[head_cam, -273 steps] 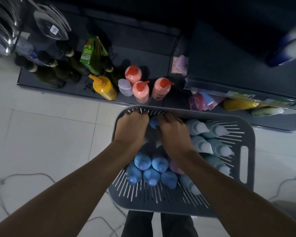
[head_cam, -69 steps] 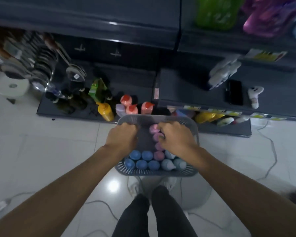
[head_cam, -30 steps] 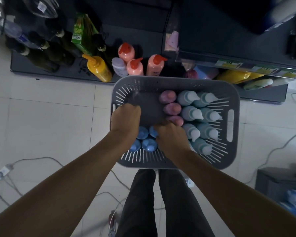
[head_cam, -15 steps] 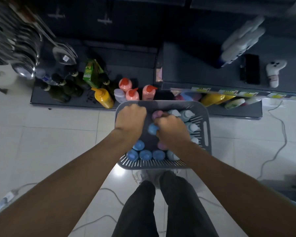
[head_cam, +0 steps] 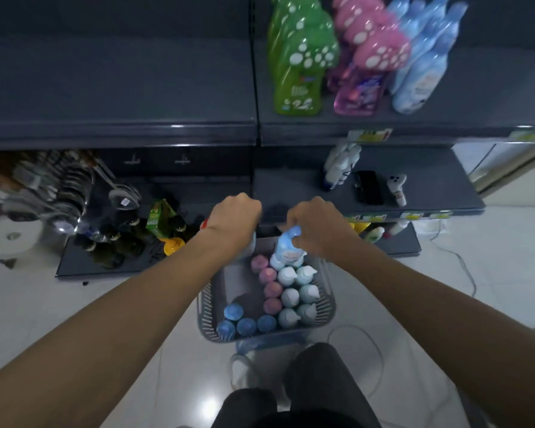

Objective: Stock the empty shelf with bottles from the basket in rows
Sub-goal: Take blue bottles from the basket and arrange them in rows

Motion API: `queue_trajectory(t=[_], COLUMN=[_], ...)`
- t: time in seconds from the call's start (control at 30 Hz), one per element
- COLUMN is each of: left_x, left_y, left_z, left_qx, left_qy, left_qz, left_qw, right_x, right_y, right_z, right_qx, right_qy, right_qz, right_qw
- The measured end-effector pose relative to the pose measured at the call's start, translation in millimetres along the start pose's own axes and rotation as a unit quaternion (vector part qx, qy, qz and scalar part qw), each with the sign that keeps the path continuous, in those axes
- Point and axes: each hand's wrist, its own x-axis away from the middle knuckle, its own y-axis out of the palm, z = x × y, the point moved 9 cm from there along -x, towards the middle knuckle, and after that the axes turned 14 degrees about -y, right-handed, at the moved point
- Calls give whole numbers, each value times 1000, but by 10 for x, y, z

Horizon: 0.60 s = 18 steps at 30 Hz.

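Both forearms reach forward from the lower corners, wrists level, backs of the hands up. The right hand (head_cam: 317, 225) is clamped on a blue-capped bottle (head_cam: 286, 250), fingers curled round its cap and neck so that the pale labelled body hangs down from the fist, tilted slightly towards the person. The left hand (head_cam: 233, 217) is balled into a tight fist with knuckles facing the shelving; a sliver of a second bottle (head_cam: 251, 244) shows under its outer edge, apparently gripped by the top, though the hand hides most of it. Both bottles are held clear above the far end of the grey basket (head_cam: 205, 304), which sits on the floor below the hands and nearer the person. It holds upright bottles: blue tops (head_cam: 238, 319) under the left forearm, pink tops (head_cam: 267, 285) in a line below the gap between the hands, pale teal tops (head_cam: 297, 293) under the right wrist. The bare dark shelf (head_cam: 121, 88) lies beyond and above the left hand.
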Motion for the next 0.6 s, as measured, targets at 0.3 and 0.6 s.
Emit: queue_trajectory(t=[0.3,0.6], left_x=[236,290], left_y=[-1043,-1837], left_z=[493,1036], left_qx=[18,47], left_qy=[59,113], left_qz=[74,108], left_qw=[995,987], right_x=[448,877], right_y=[-1110,-1975], right_z=[238,738], right_qx=[30,66], right_qy=[2,35], right_qz=[67,117], right_qw=[997,990])
